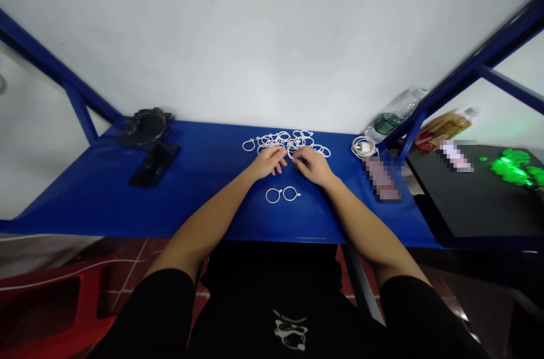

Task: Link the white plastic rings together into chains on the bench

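Several white curtain rings [268,138], each with a small eyelet, lie in a loose pile on the blue tabletop [212,178]. My left hand [268,163] is at the pile's near left side, fingers apart, holding nothing I can see. Opposite it, my right hand [311,165] has thumb and fingertips closed at a white curtain ring [288,153] on the pile's near edge. Closer to my body, two curtain rings, a left one [273,196] and a right one [291,193], lie side by side with their eyelets turned to the right.
To the left lie a black phone [154,165] and a dark plastic bundle [144,128]. At right are a coiled white cable with charger [364,147], a blurred-out flat object [381,179] and a clear bottle [395,115]. Blue frame bars [80,112] rise at both ends.
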Available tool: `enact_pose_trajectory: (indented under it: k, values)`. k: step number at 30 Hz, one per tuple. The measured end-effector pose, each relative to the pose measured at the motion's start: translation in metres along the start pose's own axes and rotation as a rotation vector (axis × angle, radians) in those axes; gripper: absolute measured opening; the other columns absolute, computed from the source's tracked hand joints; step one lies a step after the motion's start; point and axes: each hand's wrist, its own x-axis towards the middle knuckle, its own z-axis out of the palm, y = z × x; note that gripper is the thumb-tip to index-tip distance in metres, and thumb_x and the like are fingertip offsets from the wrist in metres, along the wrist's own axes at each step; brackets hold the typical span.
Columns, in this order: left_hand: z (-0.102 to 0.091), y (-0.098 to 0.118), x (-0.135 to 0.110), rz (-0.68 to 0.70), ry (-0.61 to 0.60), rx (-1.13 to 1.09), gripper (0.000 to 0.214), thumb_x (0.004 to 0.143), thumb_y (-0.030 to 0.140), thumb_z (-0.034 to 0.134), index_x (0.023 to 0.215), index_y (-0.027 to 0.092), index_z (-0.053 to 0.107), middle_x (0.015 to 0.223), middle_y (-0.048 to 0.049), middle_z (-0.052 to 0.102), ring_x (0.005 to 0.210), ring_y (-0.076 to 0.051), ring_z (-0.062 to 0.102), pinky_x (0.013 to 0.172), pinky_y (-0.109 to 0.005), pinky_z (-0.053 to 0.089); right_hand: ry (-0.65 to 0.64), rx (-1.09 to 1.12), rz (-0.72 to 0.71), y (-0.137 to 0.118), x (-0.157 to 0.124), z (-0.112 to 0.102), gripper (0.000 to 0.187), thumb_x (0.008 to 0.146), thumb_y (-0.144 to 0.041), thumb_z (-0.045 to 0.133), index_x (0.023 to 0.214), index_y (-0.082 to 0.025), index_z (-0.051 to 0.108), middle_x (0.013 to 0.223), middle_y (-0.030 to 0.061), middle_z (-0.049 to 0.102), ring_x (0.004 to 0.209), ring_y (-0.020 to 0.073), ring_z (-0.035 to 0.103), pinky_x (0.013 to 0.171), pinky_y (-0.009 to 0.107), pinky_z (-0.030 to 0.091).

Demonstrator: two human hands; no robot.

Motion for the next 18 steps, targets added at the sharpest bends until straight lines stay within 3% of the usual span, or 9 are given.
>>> enact_pose_trajectory:
  k: [3,9,18]
  values:
    - [-0.005,-0.002,0.005,0.058,0.119,-0.057,0.052,0.102,0.059,0.053,0.126,0.016,0.069,0.090,-0.0076,0.077,0.054,-0.011,0.066,0.044,-0.022,0.046,-0.062,0.053,-0.076,-0.008,-0.002,0.003,0.014,0.100,-0.030,0.053,0.103,-0.025,0.066,0.105,0.0075,0.073,0.096,0.0221,0.068,0.089,0.038,0.055]
    - [-0.007,0.008,-0.002,0.256,0.168,0.000,0.046,0.092,0.057,0.069,0.103,0.014,0.080,0.076,-0.0036,0.074,0.057,-0.010,0.062,0.054,-0.022,0.051,-0.092,0.089,-0.113,-0.012,-0.003,0.007,0.013,0.097,-0.029,0.056,0.105,-0.026,0.067,0.111,0.0075,0.074,0.108,0.0241,0.069,0.098,0.042,0.055]
    - [0.001,0.009,-0.008,0.316,0.196,0.076,0.029,0.082,0.042,0.082,0.099,0.018,0.083,0.074,-0.0029,0.077,0.061,-0.013,0.066,0.060,-0.027,0.055,0.032,0.044,0.081,-0.016,-0.006,0.001,0.027,0.105,-0.037,0.053,0.126,-0.022,0.060,0.106,0.0080,0.078,0.088,0.0216,0.073,0.078,0.033,0.054]
